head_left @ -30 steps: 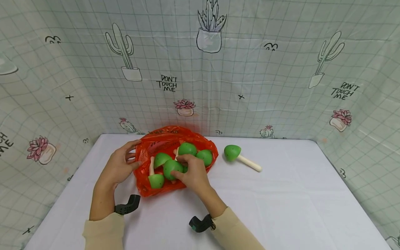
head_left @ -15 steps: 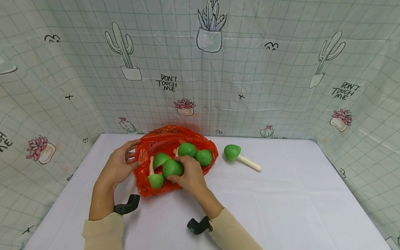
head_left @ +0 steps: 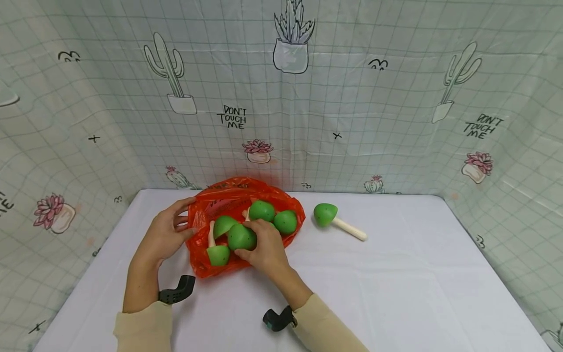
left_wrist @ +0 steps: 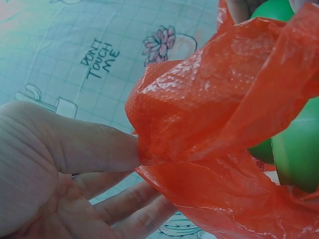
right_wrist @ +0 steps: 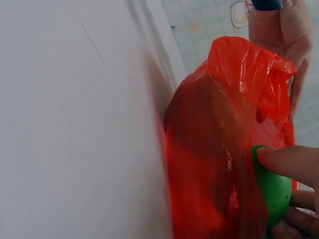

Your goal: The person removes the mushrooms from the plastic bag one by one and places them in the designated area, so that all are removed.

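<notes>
A red plastic bag (head_left: pixel 202 264) lies with its mouth spread, holding several green-capped toy mushrooms with pale stems. At its left rim, my left hand (head_left: pixel 164 232) pinches the plastic between thumb and fingers; the left wrist view shows the thumb (left_wrist: pixel 99 149) right at the bag's edge. My right hand (head_left: pixel 269 247) reaches in from the front right and grips a toy mushroom (head_left: pixel 241 237) by its rounded cap. In the right wrist view the thumb lies on that green cap (right_wrist: pixel 274 191), with fingers curled on its other side. Its stem is hidden.
Another green-capped toy mushroom (head_left: pixel 325 215) lies on the white table (head_left: pixel 396 274) to the right of the bag, its stem pointing right and toward the front. A printed cactus cloth (head_left: pixel 281 107) hangs behind the table and along both sides.
My right hand has shifted slightly left, its fingers and thumb coming further around the green cap. My left hand keeps its place on the bag's rim.
</notes>
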`<act>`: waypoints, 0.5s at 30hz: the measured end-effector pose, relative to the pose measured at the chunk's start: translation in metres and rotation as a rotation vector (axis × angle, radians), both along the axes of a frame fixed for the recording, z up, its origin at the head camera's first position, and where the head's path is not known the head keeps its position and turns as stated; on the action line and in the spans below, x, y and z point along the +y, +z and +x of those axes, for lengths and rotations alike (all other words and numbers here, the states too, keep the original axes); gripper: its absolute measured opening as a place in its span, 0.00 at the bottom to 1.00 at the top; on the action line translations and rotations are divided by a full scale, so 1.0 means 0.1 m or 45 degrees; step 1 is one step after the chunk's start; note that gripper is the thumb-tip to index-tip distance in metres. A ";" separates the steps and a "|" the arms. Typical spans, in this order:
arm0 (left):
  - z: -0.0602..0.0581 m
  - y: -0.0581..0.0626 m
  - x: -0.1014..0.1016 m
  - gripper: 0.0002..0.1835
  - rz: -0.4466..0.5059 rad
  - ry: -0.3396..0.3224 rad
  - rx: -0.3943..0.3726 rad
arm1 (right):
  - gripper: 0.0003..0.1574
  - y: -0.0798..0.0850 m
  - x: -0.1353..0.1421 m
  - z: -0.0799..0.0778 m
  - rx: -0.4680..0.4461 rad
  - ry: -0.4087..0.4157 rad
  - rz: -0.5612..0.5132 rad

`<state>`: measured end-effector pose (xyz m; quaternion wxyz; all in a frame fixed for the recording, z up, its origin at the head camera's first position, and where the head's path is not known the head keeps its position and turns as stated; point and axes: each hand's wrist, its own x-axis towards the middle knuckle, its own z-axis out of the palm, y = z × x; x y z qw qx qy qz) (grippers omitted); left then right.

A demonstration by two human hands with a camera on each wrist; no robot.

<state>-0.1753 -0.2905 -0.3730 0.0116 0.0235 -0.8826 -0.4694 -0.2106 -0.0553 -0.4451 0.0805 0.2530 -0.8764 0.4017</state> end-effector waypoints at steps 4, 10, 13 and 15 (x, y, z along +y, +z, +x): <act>0.00 0.00 0.00 0.40 0.004 0.002 -0.001 | 0.36 -0.01 0.01 0.00 0.008 0.003 -0.015; 0.00 0.00 0.00 0.40 -0.003 0.007 0.006 | 0.35 0.01 0.03 0.00 0.011 0.013 -0.042; 0.00 0.00 0.01 0.40 -0.003 0.005 0.008 | 0.35 0.03 0.04 0.01 0.003 0.017 -0.060; 0.00 0.01 0.01 0.40 -0.001 0.005 0.005 | 0.35 0.05 0.05 0.01 -0.012 0.022 -0.085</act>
